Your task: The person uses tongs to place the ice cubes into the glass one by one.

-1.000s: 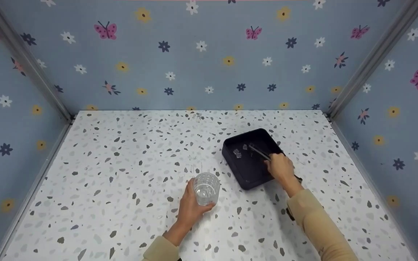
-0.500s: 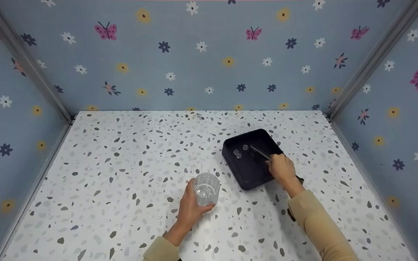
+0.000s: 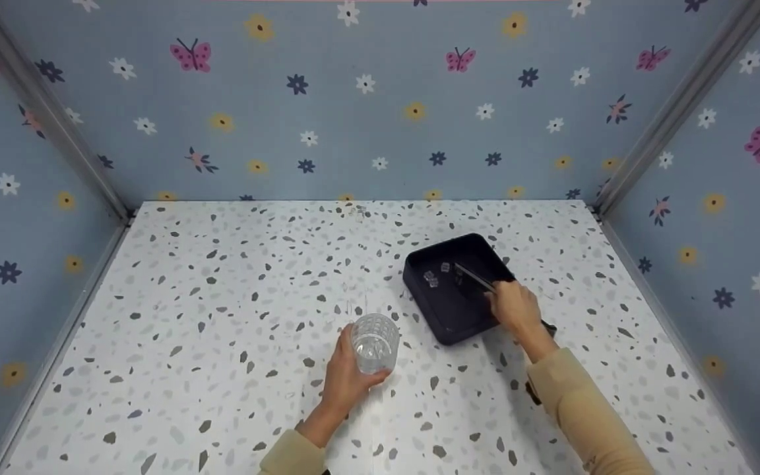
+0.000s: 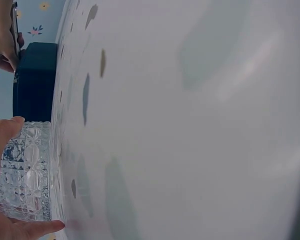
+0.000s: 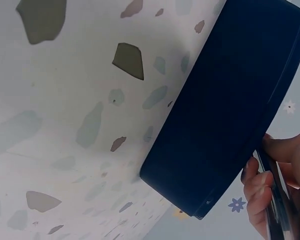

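Observation:
My left hand (image 3: pixel 343 377) holds a clear drinking glass (image 3: pixel 376 344), thumb and fingers around its side. The glass stands upright on the table; in the left wrist view, its textured wall (image 4: pixel 32 170) shows between thumb and fingers. My right hand (image 3: pixel 516 310) grips metal tongs (image 3: pixel 476 278), whose tips reach down into a dark, shallow tray (image 3: pixel 425 309). Several small clear cubes (image 3: pixel 431 280) lie in the tray, left of the tongs' tips. Whether the tips hold a cube is too small to tell. The right wrist view shows the tongs' handle (image 5: pixel 276 210) in my fingers, beyond the tray's outer wall.
The white speckled table (image 3: pixel 221 369) extends around the tray and glass. A blue flowered wall (image 3: pixel 353 99) rises at the back, with similar panels at both sides and grey metal posts (image 3: pixel 677 109) in the corners.
My right hand has shifted slightly to the right with the tongs, whose tips stay inside the tray. The left hand and glass stay in place.

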Motion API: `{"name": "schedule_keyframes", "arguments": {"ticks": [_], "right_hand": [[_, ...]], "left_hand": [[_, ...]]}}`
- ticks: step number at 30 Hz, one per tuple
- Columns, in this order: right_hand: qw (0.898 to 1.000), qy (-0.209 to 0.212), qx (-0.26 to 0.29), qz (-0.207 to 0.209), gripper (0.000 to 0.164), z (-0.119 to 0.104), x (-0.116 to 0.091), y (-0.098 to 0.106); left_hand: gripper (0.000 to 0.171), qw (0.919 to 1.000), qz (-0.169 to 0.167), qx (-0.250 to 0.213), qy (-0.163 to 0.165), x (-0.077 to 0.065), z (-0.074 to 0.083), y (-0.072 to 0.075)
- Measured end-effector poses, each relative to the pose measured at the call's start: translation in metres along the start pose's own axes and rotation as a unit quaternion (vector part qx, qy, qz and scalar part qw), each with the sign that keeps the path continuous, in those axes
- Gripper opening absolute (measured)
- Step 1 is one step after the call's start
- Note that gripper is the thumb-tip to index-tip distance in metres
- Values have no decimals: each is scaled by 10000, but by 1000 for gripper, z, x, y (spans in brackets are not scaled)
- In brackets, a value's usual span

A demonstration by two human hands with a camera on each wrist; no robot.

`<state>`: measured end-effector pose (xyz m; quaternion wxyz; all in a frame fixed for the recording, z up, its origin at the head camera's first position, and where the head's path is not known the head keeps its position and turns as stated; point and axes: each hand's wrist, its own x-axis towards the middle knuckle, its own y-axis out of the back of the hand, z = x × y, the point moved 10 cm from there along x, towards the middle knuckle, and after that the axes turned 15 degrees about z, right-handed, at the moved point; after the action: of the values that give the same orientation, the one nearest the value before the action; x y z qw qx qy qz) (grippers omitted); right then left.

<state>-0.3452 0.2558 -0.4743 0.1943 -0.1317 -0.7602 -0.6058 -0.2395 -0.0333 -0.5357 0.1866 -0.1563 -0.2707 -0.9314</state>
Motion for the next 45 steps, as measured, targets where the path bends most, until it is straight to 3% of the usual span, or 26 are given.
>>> {"name": "schedule_keyframes", "arguments": {"ticks": [6, 26, 39, 45], "right_hand": [[10000, -24, 43, -40, 21, -1, -2, 5], [9968, 532, 266, 536, 19, -24, -11, 42], [9912, 879, 579, 805, 22, -52, -22, 65], [9846, 1150, 880, 977, 11, -66, -27, 75]], "left_hand": [[100, 10000, -17, 21, 72, 0, -3, -1], [99, 9999, -53, -25, 94, 1, -3, -1], [100, 10000, -15, 28, 33, 0, -1, 0], [99, 10000, -59, 22, 32, 0, -1, -1]]}}
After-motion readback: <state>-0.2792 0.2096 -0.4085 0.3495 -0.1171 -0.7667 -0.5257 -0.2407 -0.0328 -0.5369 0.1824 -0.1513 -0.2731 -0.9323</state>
